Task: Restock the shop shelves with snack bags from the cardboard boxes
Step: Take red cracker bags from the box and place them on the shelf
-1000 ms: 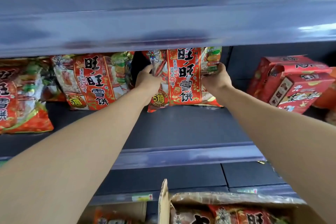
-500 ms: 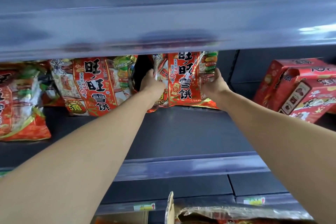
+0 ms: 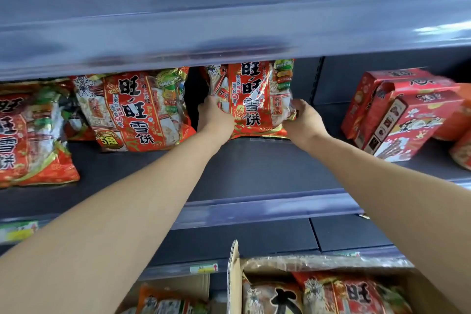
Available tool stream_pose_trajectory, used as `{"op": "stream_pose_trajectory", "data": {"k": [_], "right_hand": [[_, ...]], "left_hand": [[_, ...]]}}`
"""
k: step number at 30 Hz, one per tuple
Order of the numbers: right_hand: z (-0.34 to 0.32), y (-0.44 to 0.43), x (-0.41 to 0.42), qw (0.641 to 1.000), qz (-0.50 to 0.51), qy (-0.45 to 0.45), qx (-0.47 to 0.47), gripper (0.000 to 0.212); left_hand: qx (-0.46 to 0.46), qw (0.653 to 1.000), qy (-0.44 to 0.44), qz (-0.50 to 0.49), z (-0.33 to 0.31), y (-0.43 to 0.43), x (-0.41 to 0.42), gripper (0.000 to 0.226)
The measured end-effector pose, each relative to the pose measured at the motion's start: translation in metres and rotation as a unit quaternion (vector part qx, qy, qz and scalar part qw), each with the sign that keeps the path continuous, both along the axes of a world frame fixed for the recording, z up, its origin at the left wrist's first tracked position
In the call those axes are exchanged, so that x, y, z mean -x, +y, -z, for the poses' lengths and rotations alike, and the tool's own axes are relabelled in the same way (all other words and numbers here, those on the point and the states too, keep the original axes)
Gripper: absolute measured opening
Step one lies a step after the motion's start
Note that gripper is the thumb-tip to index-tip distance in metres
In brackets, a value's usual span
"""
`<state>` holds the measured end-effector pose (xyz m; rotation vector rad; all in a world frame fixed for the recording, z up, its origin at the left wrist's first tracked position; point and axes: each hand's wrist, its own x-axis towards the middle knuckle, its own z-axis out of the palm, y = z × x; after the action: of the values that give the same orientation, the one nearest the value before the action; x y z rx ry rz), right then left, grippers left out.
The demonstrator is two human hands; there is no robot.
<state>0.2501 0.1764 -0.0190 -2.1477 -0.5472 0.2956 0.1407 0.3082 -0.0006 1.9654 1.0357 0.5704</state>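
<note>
Left hand (image 3: 215, 116), right hand (image 3: 303, 120) apart, each clamped on one side edge of rice-cracker bag (image 3: 254, 99).
Bag upright near back edge of shelf (image 3: 254, 168), base on deck, narrow gap to neighbouring bag (image 3: 132, 109) at left.
Do well: seat base flat, square face to front edge, let go both sides together, else likely topples.
Film glossy, crinkly, pillow-shaped; contents probably brittle, so squeeze lightly.
Red cartons (image 3: 402, 115) toward right edge: rigid, leaning.
Cardboard box (image 3: 234, 275) below front edge, flap up, spare bags (image 3: 351, 293) inside.
</note>
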Motion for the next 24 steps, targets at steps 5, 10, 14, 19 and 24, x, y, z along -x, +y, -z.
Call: {"op": "stream_pose_trajectory", "data": {"k": [5, 10, 14, 19, 24], "right_hand": [[-0.017, -0.072, 0.042, 0.996, -0.048, -0.042, 0.06, 0.041], [-0.002, -0.172, 0.085, 0.984, -0.076, 0.005, 0.163, 0.031], [0.041, -0.235, 0.101, 0.945, -0.107, 0.072, 0.301, 0.027], [0.103, -0.284, 0.112, 0.895, -0.06, 0.188, 0.399, 0.034], [0.155, -0.305, 0.121, 0.882, 0.021, 0.31, 0.353, 0.036]], "left_hand": [[0.027, 0.996, 0.01, 0.09, -0.006, -0.079, 0.036, 0.041], [0.092, 0.978, 0.091, 0.165, 0.031, -0.168, 0.075, 0.037], [0.152, 0.952, 0.181, 0.195, 0.082, -0.225, 0.094, 0.037], [0.226, 0.917, 0.269, 0.189, 0.145, -0.267, 0.102, 0.005], [0.262, 0.896, 0.322, 0.156, 0.199, -0.284, 0.102, 0.044]]}}
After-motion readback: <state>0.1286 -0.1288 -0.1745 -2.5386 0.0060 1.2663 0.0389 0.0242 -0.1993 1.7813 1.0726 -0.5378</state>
